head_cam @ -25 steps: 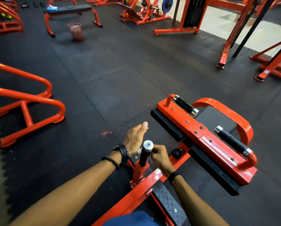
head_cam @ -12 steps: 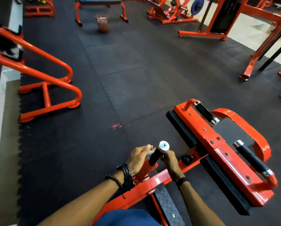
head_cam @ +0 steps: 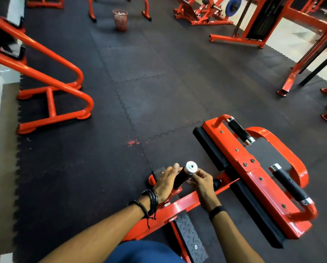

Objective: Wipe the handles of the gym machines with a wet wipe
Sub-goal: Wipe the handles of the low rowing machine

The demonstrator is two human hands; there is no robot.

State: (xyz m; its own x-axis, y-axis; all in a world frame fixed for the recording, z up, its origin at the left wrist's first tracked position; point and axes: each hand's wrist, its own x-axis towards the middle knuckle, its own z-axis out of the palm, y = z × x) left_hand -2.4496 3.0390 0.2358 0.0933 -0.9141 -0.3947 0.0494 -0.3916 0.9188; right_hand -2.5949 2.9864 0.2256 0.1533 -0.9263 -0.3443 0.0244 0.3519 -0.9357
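Head view: an upright black handle (head_cam: 180, 177) with a silver cap stands on the orange machine (head_cam: 179, 205) low in the middle. The left hand (head_cam: 165, 184) lies against it, fingers fairly straight; the right hand (head_cam: 203, 184) pinches beneath the cap. No wipe can be made out

Dim, even light; wide-angle bending and blur at edges.

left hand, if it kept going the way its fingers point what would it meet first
Probably nothing soon: the left hand lies beside the upright black handle, fingers pointing past it over the dark floor mat. Depth is unclear.
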